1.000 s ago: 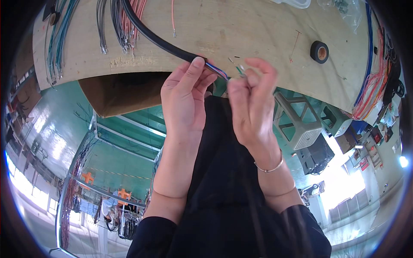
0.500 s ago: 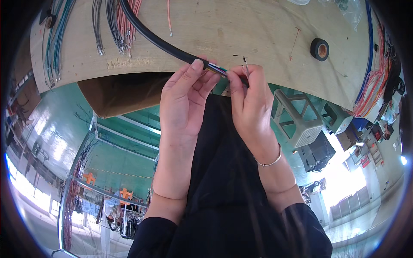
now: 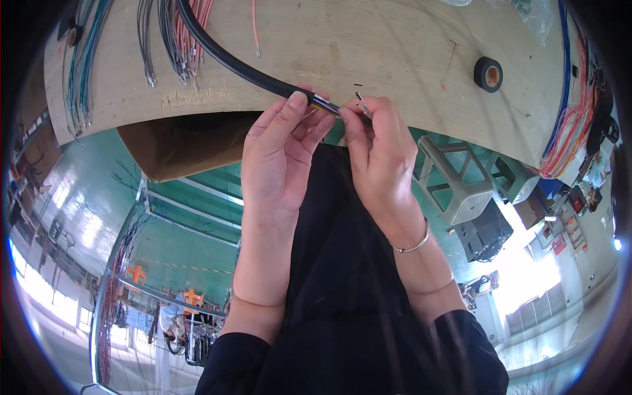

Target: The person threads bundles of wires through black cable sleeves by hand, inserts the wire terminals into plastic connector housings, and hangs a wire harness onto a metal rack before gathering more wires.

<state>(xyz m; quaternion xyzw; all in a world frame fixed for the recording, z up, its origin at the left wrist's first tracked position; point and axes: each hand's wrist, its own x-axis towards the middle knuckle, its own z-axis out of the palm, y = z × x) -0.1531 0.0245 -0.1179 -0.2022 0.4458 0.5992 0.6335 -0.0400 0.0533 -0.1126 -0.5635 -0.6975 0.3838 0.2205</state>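
A thick black cable (image 3: 240,68) curves down from the table's far edge to my left hand (image 3: 280,141), which grips it near its end between thumb and fingers. Thin coloured wires (image 3: 325,103), among them white, blue and green ones, come out of the cable's cut end. My right hand (image 3: 382,141) pinches these wires between thumb and forefinger, just right of the sheath. A thin piece with a dark tip (image 3: 360,99) sticks up behind the right forefinger; its lower part is hidden by the fingers, and I cannot tell what it is.
On the wooden table (image 3: 395,52) lie a roll of black tape (image 3: 488,74), green wires (image 3: 92,62), grey wires (image 3: 145,49), pink wires (image 3: 194,39) and a single pink wire (image 3: 256,33). A cardboard box (image 3: 178,148) is below the table edge, a plastic stool (image 3: 461,187) at right.
Both hands and the cable end have shifted slightly left. The dark-tipped piece at my right forefinger has tilted to the left.
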